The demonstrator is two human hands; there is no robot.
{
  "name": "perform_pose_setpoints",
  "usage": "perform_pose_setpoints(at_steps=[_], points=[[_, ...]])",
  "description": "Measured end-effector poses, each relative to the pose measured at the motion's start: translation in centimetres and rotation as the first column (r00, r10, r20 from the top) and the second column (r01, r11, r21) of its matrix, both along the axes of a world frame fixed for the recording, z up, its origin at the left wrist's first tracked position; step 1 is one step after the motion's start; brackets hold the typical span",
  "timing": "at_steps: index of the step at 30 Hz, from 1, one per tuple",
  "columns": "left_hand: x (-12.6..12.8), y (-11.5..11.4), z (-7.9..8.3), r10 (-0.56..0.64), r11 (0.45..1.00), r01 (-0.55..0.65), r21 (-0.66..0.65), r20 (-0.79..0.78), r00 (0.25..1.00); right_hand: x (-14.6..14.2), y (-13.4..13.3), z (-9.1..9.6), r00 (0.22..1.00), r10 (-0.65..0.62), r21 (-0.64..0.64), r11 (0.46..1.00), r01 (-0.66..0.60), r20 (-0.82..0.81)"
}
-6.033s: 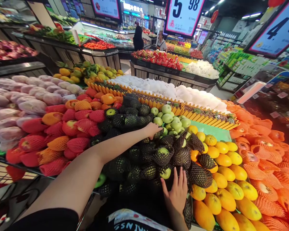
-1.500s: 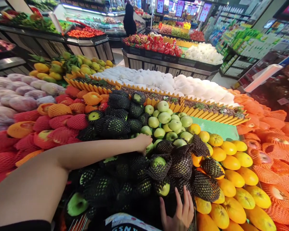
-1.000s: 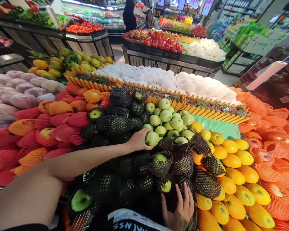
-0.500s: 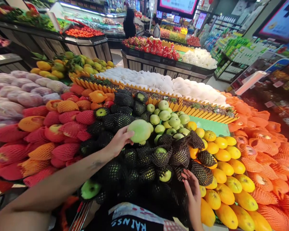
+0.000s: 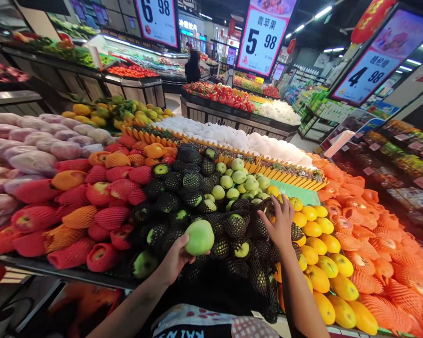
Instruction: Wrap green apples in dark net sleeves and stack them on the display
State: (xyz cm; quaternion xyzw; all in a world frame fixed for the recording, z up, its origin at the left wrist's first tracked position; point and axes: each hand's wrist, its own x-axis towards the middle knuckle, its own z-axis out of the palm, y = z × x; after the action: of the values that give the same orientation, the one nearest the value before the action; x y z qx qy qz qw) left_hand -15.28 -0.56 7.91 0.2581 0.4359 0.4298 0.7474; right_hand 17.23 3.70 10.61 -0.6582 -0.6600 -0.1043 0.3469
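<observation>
A bare green apple [image 5: 199,237] sits in my left hand [image 5: 179,258], thumb on its near side, held above the apples in black foam nets [image 5: 172,202]. My right hand [image 5: 279,220] reaches over the black foam netting [image 5: 248,209] where the green apples border the oranges. Its fingers are spread and bent, with the tips over the netting; whether they touch it I cannot tell. Beyond lie bare green apples [image 5: 238,176]. Just right of my right hand are bare oranges [image 5: 317,245].
Apples in red and orange foam nets [image 5: 109,192] fill the left side. Orange-netted fruit [image 5: 377,239] is piled at right. A low yellow fence [image 5: 289,173] runs behind the apples, with white-wrapped produce [image 5: 215,132] past it. Price screens [image 5: 264,37] hang overhead.
My left hand has drawn the green apple nearer to me. My right hand has moved forward from the near black nets to those farther back, and its fingers have spread. The view has tilted up.
</observation>
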Motion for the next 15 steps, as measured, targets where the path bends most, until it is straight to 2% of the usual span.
perform_pose_setpoints(at_steps=[3, 5, 7, 9, 10, 12, 13, 15], points=[[0.4, -0.7, 0.0, -0.026, 0.986, 0.047, 0.161, -0.128, 0.991, 0.7, 1.8, -0.3, 0.994, 0.017, -0.016, 1.000, -0.015, 0.103], [0.7, -0.9, 0.1, -0.026, 0.945, 0.107, 0.309, -0.255, 0.967, 1.1, 1.9, -0.5, 0.994, 0.033, 0.004, 0.999, -0.033, 0.100], [1.3, -0.9, 0.0, 0.069, 0.851, 0.183, 0.493, -0.450, 0.891, 1.2, 1.2, -0.3, 0.996, 0.024, 0.043, 0.999, -0.027, 0.081], [2.1, -0.6, -0.4, 0.238, 0.698, 0.320, 0.640, -0.630, 0.740, 1.0, -0.3, 0.4, 0.998, -0.033, 0.124, 0.992, 0.026, 0.053], [2.6, -0.4, -0.7, 0.309, 0.619, 0.414, 0.668, -0.691, 0.653, 0.8, -1.2, 0.9, 0.997, -0.066, 0.187, 0.980, 0.059, 0.031], [3.5, 0.2, -1.4, 0.390, 0.498, 0.582, 0.643, -0.765, 0.513, 0.3, -3.3, 1.8, 0.994, -0.107, 0.319, 0.941, 0.112, -0.033], [4.0, 0.5, -1.7, 0.406, 0.463, 0.640, 0.614, -0.788, 0.462, 0.1, -4.5, 2.1, 0.992, -0.104, 0.361, 0.925, 0.123, -0.073], [4.8, 1.1, -2.2, 0.440, 0.432, 0.694, 0.576, -0.806, 0.396, -0.2, -6.6, 2.3, 0.978, -0.066, 0.369, 0.919, 0.137, -0.200]])
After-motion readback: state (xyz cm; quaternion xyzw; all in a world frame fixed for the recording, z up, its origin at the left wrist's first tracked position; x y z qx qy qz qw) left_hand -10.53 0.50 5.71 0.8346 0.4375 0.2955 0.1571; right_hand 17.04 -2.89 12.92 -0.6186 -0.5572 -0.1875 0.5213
